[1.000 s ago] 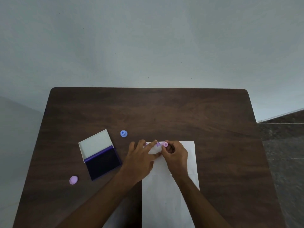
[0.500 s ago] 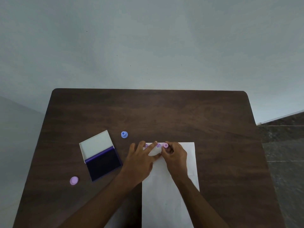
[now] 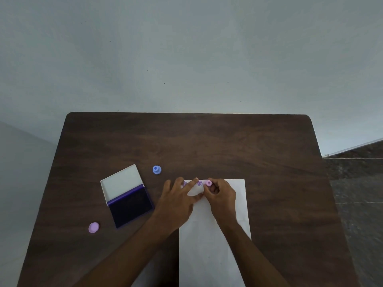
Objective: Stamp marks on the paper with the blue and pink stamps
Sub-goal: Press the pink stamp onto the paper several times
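Dark wood surface (image 3: 207, 141) against a plain pale wall (image 3: 186, 48), strip of dark stone floor (image 3: 356, 183) at right. White paper (image 3: 209, 251) lies lengthwise near centre-right, running off the near edge. Right hand (image 3: 220, 195) has fingers curled round the pink stamp (image 3: 208, 183), pinching it upright on the far edge of the paper. Left hand (image 3: 179, 200) lies flat, fingers spread and straight, pressing the paper's far-left corner, its fingertips just beside the pink stamp. Two purple stamped marks (image 3: 199, 183) show on the paper's far edge, left of the pink stamp, between and beside the left hand's fingers; design too small to tell. Blue stamp (image 3: 156, 169) stands upright on the bare surface, apart from the paper, beyond its far-left corner. Open ink pad (image 3: 131, 208) left of the hands, dark purple pad nearer, white lid (image 3: 122, 182) hinged back on the far side. Pink round cap (image 3: 93, 227) lies on the surface near-left of the ink pad, well apart from the paper.
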The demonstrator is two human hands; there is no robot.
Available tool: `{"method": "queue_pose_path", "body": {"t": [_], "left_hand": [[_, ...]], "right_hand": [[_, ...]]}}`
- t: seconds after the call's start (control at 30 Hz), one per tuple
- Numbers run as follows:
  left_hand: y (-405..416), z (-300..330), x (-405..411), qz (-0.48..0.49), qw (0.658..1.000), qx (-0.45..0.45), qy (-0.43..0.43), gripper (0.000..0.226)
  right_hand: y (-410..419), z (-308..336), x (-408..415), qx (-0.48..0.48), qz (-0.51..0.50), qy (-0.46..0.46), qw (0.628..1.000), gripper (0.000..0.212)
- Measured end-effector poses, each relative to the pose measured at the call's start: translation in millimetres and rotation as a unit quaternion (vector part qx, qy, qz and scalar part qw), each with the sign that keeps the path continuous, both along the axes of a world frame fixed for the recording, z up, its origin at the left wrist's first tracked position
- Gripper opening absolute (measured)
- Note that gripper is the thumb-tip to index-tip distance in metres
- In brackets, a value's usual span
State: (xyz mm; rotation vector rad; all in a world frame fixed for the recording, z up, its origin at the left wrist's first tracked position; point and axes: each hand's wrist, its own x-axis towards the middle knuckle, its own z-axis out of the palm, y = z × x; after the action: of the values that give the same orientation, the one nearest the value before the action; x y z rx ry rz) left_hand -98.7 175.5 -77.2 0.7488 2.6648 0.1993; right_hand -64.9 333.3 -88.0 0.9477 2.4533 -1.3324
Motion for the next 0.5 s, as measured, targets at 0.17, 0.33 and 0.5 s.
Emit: {"method": "queue_pose_path", "body": {"t": [0.17,0.33,0.5], "left_hand": [[0,2,1,-0.018,1.0,0.008,0.006,0.076],[1,5,1,-0.037,0.998,0.009,0.05,0.081],[-1,2,-1,-0.037,0.999,-0.019,0.007,0.076]], "right_hand": [[1,-2,0,-0.009,0.002,-0.013,1.0,0.04],[0,1,-1,-0.015,-0.004,-0.006,1.0,0.038],[0,12,-4,0.002,-0.042,0.026,0.999,0.027]]}}
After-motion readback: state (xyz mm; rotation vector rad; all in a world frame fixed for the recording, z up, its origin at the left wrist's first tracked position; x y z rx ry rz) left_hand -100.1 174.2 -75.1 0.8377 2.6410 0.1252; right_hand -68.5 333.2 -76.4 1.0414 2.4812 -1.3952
